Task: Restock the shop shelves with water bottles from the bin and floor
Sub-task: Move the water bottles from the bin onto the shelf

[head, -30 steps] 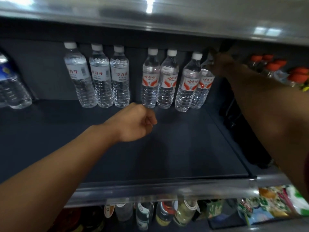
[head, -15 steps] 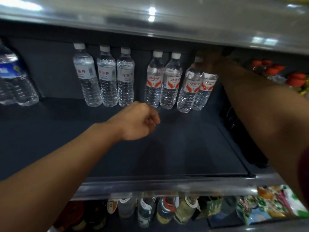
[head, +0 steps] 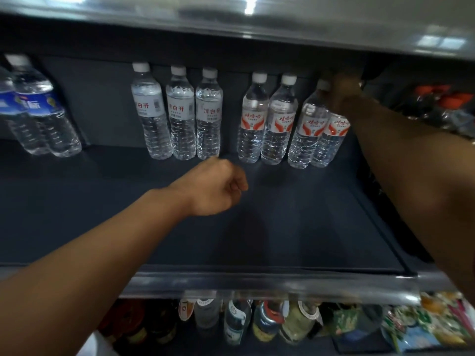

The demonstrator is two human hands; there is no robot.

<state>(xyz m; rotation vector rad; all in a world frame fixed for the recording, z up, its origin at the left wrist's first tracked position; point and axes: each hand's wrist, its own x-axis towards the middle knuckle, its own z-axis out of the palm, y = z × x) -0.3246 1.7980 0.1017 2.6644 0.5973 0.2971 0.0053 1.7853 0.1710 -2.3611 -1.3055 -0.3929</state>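
On the dark shelf (head: 295, 227), several clear water bottles stand along the back wall. Three white-label bottles (head: 180, 114) form a group left of centre. To their right are red-label bottles (head: 267, 122). My right hand (head: 339, 95) reaches to the back right and grips the top of the rightmost red-label bottle (head: 331, 140), hiding its cap. That bottle stands against its neighbour (head: 307, 129). My left hand (head: 218, 187) hovers as a fist over the middle of the shelf, holding nothing, just in front of the white-label group.
Two blue-label bottles (head: 38, 109) stand at the far left. Orange-capped bottles (head: 442, 98) fill the compartment to the right. A metal shelf (head: 257, 19) hangs close overhead. Below the shelf's front rail (head: 257, 282) sit assorted drinks (head: 262, 319) and colourful packets (head: 431, 322).
My right hand has drawn the rightmost red-label bottle leftwards, closer to the row and more upright. My left fist has stayed roughly where it was.
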